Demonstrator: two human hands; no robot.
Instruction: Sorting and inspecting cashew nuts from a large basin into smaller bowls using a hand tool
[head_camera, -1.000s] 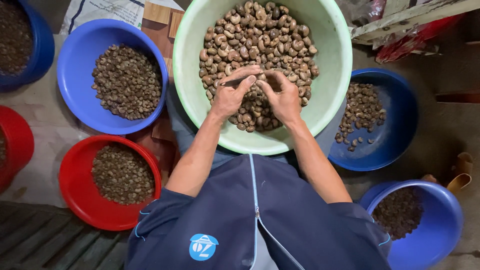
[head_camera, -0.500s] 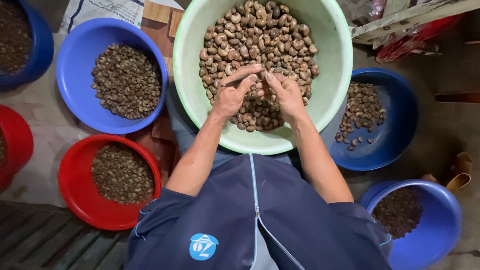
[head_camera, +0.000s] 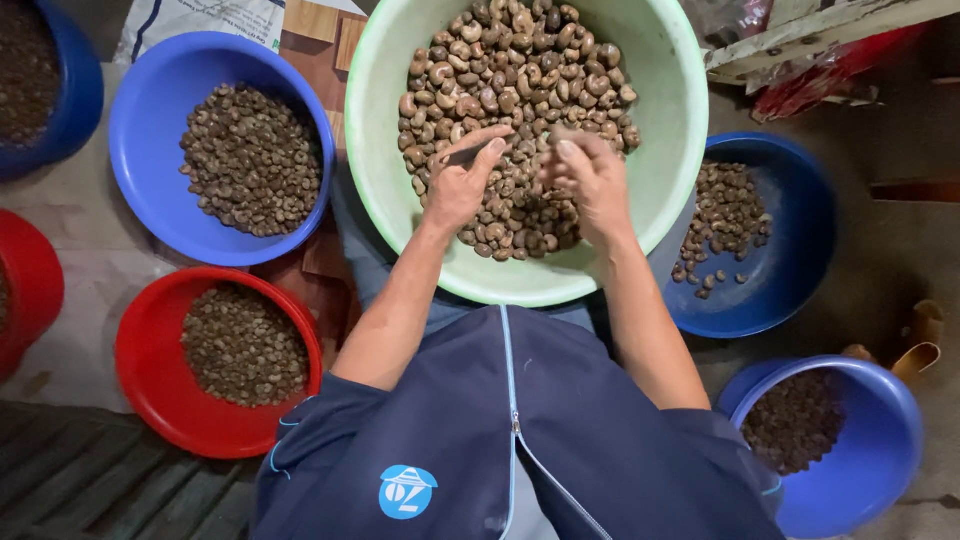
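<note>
Pale green basin (head_camera: 668, 120): smooth, slightly glossy plastic; blue bowl (head_camera: 150, 130) and red bowl (head_camera: 150, 400): same glossy plastic; cashew nuts (head_camera: 520, 70): matt, mottled brown shells; jacket (head_camera: 520, 450): matt navy woven cloth; floor (head_camera: 880, 260): rough, dull concrete; board (head_camera: 312, 22): bare wood.

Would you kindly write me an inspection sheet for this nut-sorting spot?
Surface: bare floor.
Job's things: pale green basin of curved nuts; slim dark tool.
Clutter: blue bowls and red bowl holding sorted nuts; red plastic bag.
Grippers: left hand pinches the tool; right hand over the nuts, grip unclear.
Cables: nothing seen.
Surroundings: wooden plank.
</note>
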